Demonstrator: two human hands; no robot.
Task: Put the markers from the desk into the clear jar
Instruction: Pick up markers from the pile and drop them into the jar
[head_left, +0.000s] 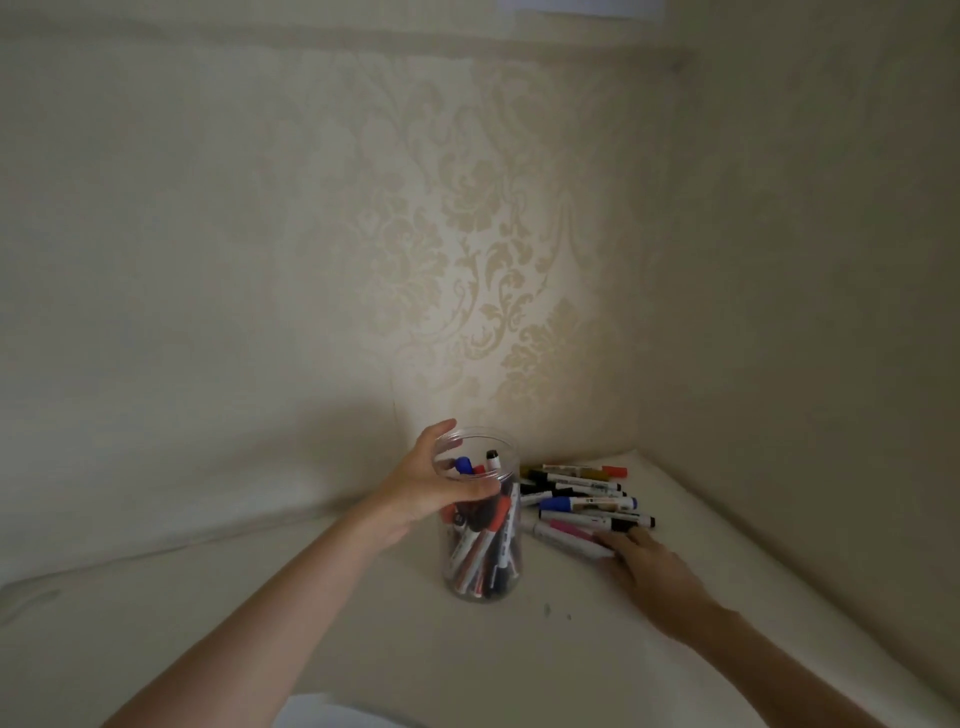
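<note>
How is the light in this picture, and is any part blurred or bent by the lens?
Head view: dim overall, with one brighter patch on the patterned wallpaper above the clear jar; a soft shadow falls on the wall left of the jar; the desk edges curve from the wide lens; the right hand by the markers looks slightly blurred; the left hand grips the jar's rim.

L hand (426, 488) grips jar (483, 566) rim | R hand (649, 566) on desk markers (587, 501), grip unclear
</note>
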